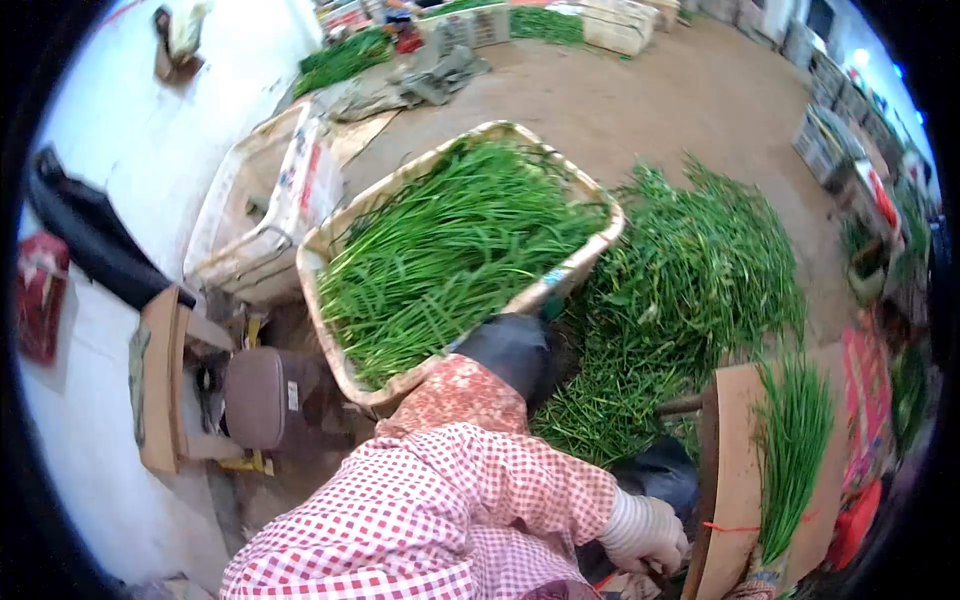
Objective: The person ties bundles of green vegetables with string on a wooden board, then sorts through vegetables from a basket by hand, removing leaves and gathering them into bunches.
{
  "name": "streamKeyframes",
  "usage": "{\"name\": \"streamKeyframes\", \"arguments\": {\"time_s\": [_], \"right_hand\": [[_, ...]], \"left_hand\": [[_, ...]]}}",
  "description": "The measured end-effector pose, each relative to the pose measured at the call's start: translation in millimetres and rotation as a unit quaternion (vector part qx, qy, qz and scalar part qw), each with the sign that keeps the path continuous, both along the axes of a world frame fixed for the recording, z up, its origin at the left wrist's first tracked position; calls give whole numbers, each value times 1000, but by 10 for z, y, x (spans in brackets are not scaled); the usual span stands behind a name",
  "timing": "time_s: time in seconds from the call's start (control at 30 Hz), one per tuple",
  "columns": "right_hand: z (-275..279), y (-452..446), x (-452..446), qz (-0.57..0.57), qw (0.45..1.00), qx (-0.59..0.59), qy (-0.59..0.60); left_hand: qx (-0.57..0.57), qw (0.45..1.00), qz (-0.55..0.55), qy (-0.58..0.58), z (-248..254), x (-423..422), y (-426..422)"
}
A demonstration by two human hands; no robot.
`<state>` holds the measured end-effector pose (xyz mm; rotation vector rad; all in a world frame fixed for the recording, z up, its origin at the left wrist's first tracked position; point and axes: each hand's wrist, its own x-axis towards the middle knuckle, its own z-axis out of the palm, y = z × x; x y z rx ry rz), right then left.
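My left hand (645, 535), in a whitish knit glove, is low at the right of the view, just left of a cardboard-covered board (728, 450). Its fingers are curled together, and what they hold, if anything, is hidden. A bundle of long, thin green stalks like garlic chives (793, 440) lies on the board, bases toward me. A red string (730, 528) runs across the board by the bundle. My right hand cannot be made out; the bundle's lower end is cut off at the frame edge.
A large white crate (312, 265) full of green stalks stands ahead, beside my dark-booted knee (510, 355). A loose heap of greens (690, 270) covers the floor to its right. Another white crate (240, 240) and a brown padded stool (262, 398) are at left. A person (402, 12) is far back.
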<state>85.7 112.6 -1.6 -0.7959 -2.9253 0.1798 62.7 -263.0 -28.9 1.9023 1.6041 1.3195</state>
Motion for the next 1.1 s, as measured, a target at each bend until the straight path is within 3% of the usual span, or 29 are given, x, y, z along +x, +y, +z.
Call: {"name": "streamKeyframes", "arguments": {"time_s": [0.13, 0.2, 0.3, 0.4, 0.47, 0.53, 0.67, 0.7, 0.8, 1.0, 1.07, 1.1], "right_hand": [[431, -524, -476, 72, 996, 35, 33], [560, -938, -844, 152, 987, 22, 43], [537, -1886, -1507, 292, 956, -25, 24], [270, -3280, -2165, 467, 883, -35, -2], [184, -4362, -2434, 563, 823, -56, -47], [66, -5295, -2572, 656, 749, -81, -36], [-14, -6596, -2559, 775, 627, -82, -25], [0, -6829, -2512, 786, 611, -82, -38], [-22, -7240, -2470, 814, 573, -67, -61], [-380, -7877, -2413, 830, 555, -5, -50], [-440, -8152, -2369, 812, 581, 29, -51], [-495, -8266, -2410, 823, 563, 21, -67]], "left_hand": [[59, 993, 103, -7, 209, -177, -1027], [114, 969, 219, -14, 229, -274, -1495], [83, 910, 405, -1, 287, -505, -2351], [69, 774, 626, 59, 61, -670, -3139], [-48, 692, 716, 78, 37, -662, -3674], [-159, 598, 778, 109, -161, -601, -4116], [-251, 442, 857, 84, -567, -614, -4701], [-315, 444, 839, -14, -559, -607, -4798], [-362, 446, 814, -80, -874, -473, -4607], [-309, 452, 832, -84, -865, -331, -4592], [-302, 475, 821, -89, -834, -258, -4588], [-286, 471, 831, -77, -857, -217, -4572]]}}
